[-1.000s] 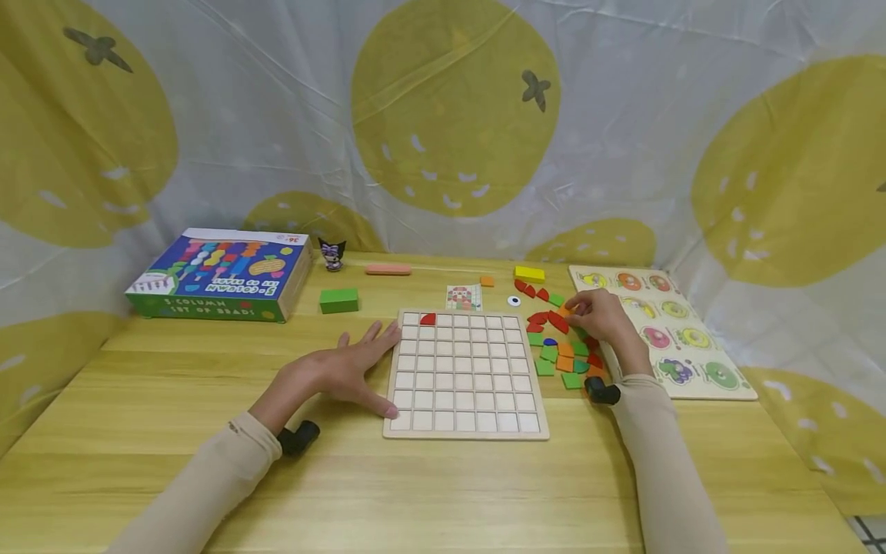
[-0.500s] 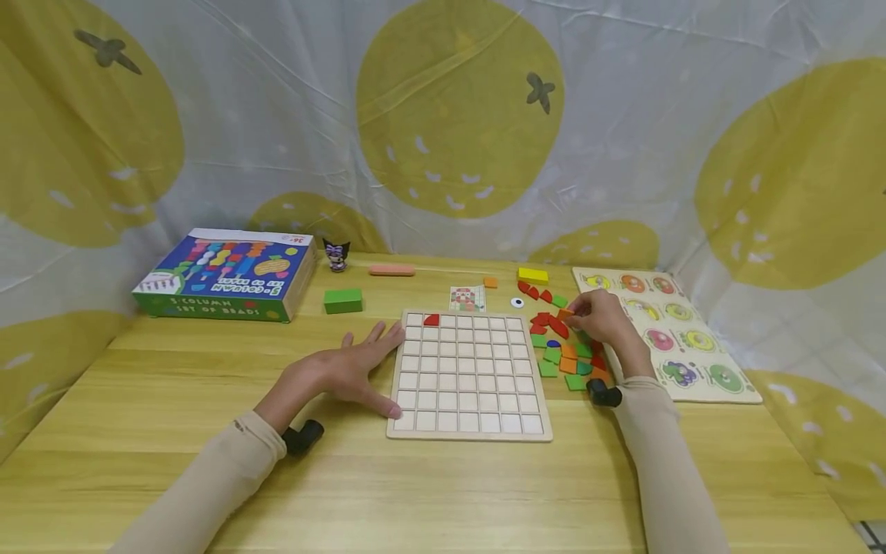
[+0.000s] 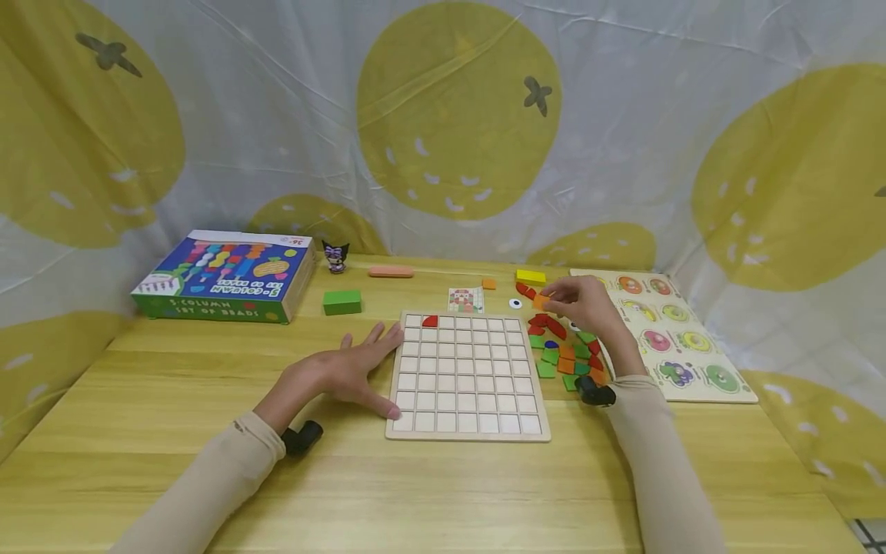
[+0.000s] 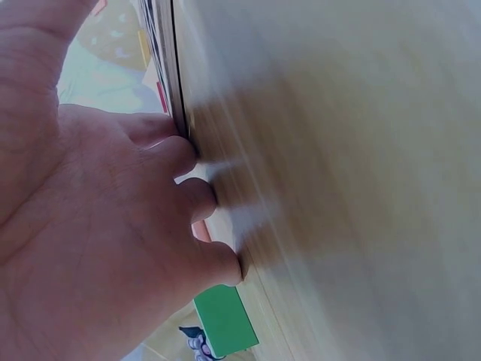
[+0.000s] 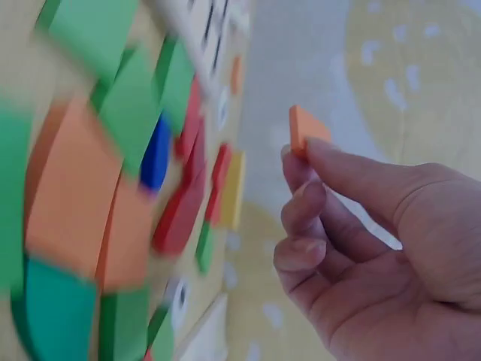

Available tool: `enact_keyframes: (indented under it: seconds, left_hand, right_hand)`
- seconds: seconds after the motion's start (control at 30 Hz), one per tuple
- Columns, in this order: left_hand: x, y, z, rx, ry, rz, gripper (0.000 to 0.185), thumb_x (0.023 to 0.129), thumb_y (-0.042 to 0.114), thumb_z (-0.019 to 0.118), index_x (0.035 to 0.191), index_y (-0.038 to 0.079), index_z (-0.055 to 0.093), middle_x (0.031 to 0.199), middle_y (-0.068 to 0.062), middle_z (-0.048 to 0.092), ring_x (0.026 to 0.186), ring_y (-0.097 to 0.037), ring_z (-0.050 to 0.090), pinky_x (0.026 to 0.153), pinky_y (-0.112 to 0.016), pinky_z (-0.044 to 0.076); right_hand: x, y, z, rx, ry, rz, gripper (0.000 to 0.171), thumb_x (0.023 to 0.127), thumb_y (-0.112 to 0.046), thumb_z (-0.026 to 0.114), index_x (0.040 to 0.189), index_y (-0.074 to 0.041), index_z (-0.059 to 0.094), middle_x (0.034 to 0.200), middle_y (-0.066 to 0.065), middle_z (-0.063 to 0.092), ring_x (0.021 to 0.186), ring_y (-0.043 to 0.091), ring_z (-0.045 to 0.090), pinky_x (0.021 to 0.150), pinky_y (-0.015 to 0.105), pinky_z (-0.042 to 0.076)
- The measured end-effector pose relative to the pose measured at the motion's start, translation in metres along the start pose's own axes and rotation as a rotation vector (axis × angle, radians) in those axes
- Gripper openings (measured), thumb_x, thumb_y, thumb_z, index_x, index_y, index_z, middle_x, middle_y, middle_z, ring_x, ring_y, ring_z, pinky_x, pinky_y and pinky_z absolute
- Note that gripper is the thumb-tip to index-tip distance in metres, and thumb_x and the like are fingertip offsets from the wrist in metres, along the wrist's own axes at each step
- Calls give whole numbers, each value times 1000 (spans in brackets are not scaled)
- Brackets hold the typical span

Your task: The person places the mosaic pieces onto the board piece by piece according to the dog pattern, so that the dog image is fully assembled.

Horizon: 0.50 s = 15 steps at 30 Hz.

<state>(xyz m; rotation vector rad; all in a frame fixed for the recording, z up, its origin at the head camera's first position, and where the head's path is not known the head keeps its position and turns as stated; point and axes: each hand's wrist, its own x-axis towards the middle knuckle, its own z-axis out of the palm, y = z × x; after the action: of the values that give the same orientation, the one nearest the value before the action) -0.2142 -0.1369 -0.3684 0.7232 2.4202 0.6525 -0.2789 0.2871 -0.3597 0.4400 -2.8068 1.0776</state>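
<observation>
Since the earlier head frames, the right hand (image 3: 584, 304) has moved left and slightly farther, carrying an orange tile (image 3: 542, 302) pinched at its tips. Spread wide, the left hand (image 3: 346, 375) stays with index finger and thumb against the left edge of the grid board (image 3: 465, 378). One red tile (image 3: 430, 321) sits in the board's far row, second cell from the left. Loose tiles (image 3: 566, 351) crowd the strip between the board's right edge and the fruit puzzle board (image 3: 695, 338), leaving little room; a broad stretch of tabletop (image 3: 443, 492) runs on the near side.

From the head, the right hand covers some loose tiles and part of the puzzle board's left edge; both sleeves are cut off at the near edge. Blur softens the nearest tiles in the right wrist view, which shows the orange tile raised, held by thumb and fingertips, the other fingers curled. The left wrist view catches the grid board only as a thin edge, plus the green block (image 4: 226, 320) beyond the fingers.
</observation>
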Motion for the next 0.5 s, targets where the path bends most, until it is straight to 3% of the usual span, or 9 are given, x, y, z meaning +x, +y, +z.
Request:
enact_keyframes:
  seconds: [0.3, 0.5]
  left_hand:
    - [3, -3, 1, 29, 3, -3, 132, 86, 55, 89, 173, 5, 4, 181, -16, -8, 166, -39, -14, 128, -70, -9]
    - [3, -3, 1, 34, 2, -2, 132, 86, 56, 89, 173, 4, 4, 181, -16, -9, 166, -39, -15, 128, -70, -10]
  right_hand:
    - [11, -39, 33, 109, -121, -87, 18, 100, -8, 77, 117, -1, 81, 99, 12, 78, 87, 40, 72, 68, 32, 57]
    - [17, -60, 56, 146, -199, -104, 16, 100, -8, 77, 115, -3, 81, 98, 9, 80, 86, 36, 74, 76, 39, 61]
